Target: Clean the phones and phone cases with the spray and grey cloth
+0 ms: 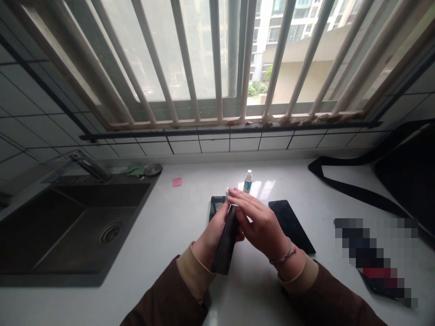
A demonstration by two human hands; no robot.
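Through the head camera I had both hands in view over the white worktop (152, 271), close together around a dark flat device (224, 246). The left hand (212, 228) was grasping it, tipped up on edge, with its lower end towards me. The right hand (260, 222) lay over the upper end, its fingers nearly straight and slanting to the left; I could not tell whether it was gripping or only resting there. A bit of something white (234, 205) showed beneath those fingers, too hidden to name.

Beyond the left hand, a glossy tablet (216, 205) lay on the worktop, partly covered by the hands. A small white bottle (248, 182) with a blue and yellow label stood upright just past the right fingers. To the right of that hand, a black slab (292, 226) lay flat, partly behind the wrist with its braided bracelet (284, 254).

Further off to the left I saw a pink note (177, 182), then the dark sink (78, 226) with its tap (90, 166), and a green cloth (134, 170) beside a round metal strainer (153, 170). At the far right sat a black bag (408, 167), its strap looping over the worktop near a pixelated object.
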